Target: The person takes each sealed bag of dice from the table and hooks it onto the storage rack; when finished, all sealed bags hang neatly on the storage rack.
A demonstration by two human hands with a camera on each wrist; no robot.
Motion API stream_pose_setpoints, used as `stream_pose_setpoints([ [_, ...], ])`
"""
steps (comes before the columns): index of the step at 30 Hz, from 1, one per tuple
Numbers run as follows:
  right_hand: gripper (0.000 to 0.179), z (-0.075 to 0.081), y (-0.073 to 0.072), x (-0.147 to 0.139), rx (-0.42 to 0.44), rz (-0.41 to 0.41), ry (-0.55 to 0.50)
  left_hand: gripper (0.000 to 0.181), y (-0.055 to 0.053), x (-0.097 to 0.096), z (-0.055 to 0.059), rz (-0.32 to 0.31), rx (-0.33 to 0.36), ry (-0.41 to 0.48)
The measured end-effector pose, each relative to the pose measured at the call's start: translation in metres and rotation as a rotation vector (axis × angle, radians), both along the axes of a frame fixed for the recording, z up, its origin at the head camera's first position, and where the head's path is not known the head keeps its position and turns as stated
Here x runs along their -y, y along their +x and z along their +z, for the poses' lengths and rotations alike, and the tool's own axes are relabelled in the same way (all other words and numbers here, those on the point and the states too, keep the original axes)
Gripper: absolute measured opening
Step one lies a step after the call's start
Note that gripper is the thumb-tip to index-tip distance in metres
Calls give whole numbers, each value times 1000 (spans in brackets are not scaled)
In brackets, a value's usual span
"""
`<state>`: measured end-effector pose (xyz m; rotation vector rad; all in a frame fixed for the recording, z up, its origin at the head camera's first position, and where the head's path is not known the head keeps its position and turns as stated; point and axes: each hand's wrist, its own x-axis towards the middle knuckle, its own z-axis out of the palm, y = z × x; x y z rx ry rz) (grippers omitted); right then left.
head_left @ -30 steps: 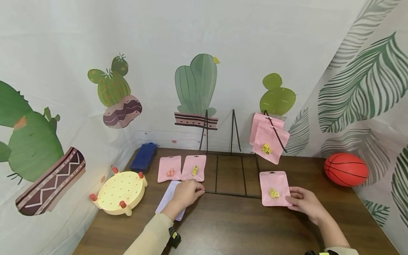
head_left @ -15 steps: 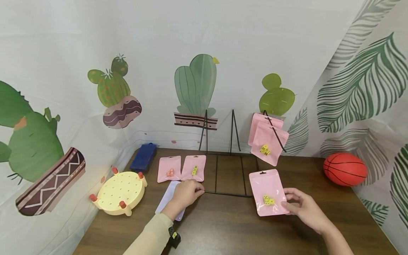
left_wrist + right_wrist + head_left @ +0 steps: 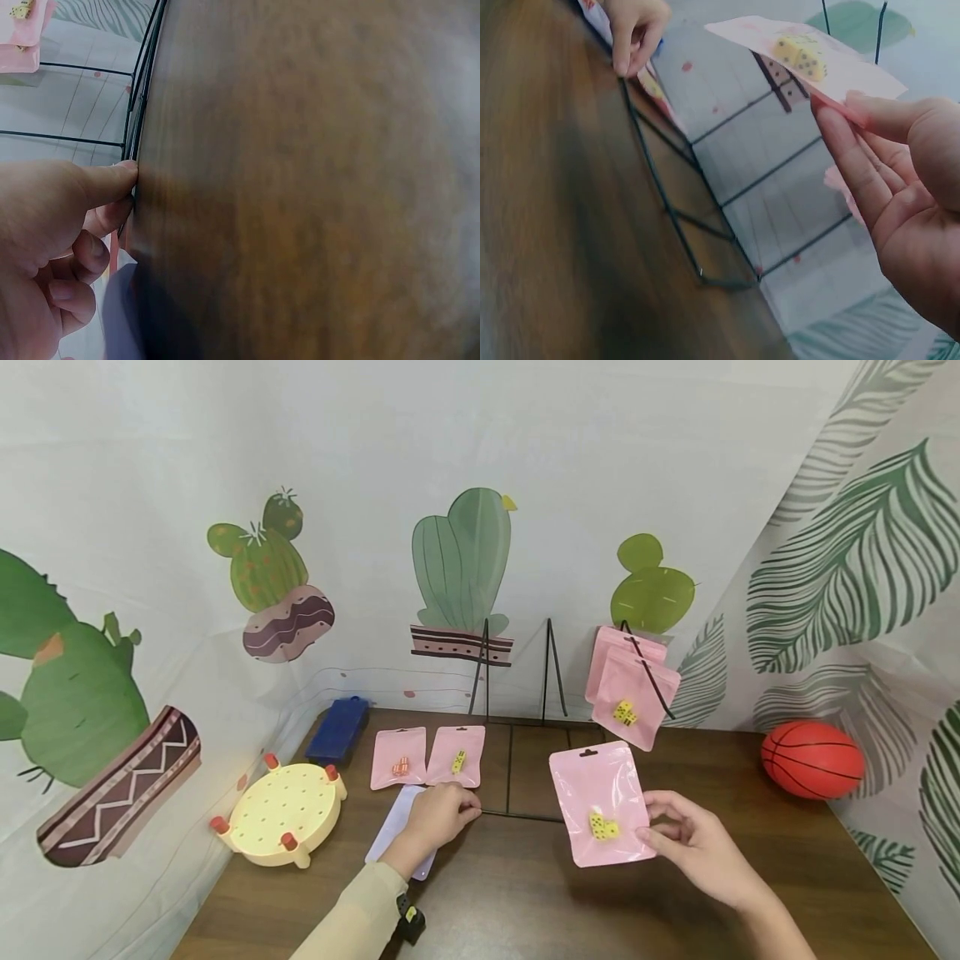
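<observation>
My left hand (image 3: 441,820) pinches the front left part of a black wire display rack (image 3: 522,816) at the table; in the left wrist view, thumb and forefinger meet on its wire. My right hand (image 3: 701,850) holds a pink zip pouch (image 3: 596,781) by its lower right edge, thumb in front. The pouch is raised over the rack's front right part, hiding it, and tilts slightly left. Yellow dice (image 3: 801,56) show inside it. On the rack's right hook hang pink pouches (image 3: 637,689), the front one with yellow dice.
Two pink pouches (image 3: 397,747) lie left of the rack. A lilac flat thing (image 3: 397,818) lies partly under my left forearm. Further left are a blue box (image 3: 339,729) and a yellow pegged board (image 3: 285,810). A red ball (image 3: 812,760) sits at the right.
My right hand has lifted the pink pouch off the table and carried it left, towards the rack's middle. My left hand has stayed on the rack.
</observation>
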<state>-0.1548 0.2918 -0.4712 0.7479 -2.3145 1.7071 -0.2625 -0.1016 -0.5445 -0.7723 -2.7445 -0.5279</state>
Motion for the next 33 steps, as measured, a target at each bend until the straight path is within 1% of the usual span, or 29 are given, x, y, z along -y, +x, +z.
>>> stream_pose_setpoints([
  [3,44,7,-1,9,-43,2,-25,4,0,0,-1,-1,0,-1],
  [7,45,15,-3,21,-91,26,-85,4,0,0,0,-3,-1,8],
  [13,43,25,-8,34,-96,26,-100,5,0,1,1,-2,3,12],
  [16,43,29,-10,38,-97,39,-117,5,0,0,0,-4,5,12],
  [20,44,31,-13,41,-89,46,-139,5,0,0,0,-5,9,15],
  [24,43,30,-16,45,-85,41,-146,5,1,1,0,-9,4,23],
  [33,42,28,-24,53,-85,-2,-177,6,1,1,0,-5,-1,26],
])
